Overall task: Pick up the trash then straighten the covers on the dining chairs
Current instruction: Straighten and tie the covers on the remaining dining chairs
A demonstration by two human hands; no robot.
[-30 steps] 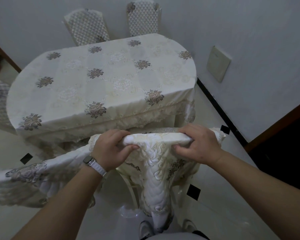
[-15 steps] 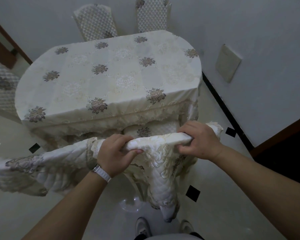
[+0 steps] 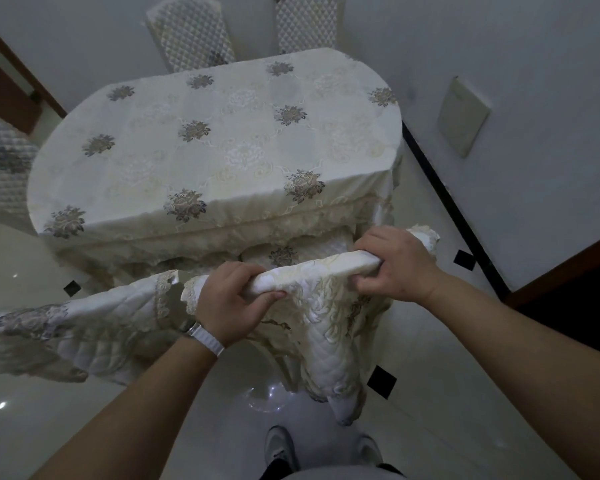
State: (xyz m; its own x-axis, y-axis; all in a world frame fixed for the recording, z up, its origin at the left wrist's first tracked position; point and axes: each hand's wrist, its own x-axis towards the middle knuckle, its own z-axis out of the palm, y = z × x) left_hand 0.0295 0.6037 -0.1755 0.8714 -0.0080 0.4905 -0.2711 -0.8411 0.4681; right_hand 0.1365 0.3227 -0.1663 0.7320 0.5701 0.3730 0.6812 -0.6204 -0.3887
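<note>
Can't really see the chair itself, it's buried under the chair cover. The second cover off to the left runs out of frame, same with the tops of the far chairs behind the table. The chair cover is cream and quilted, with gold floral stitching and lace trim, bunched into a roll along the chair's top right by the table's near edge, the rest hanging crumpled toward the floor. Left hand and right hand both have fingers curled tight around that roll, one near each end.
</note>
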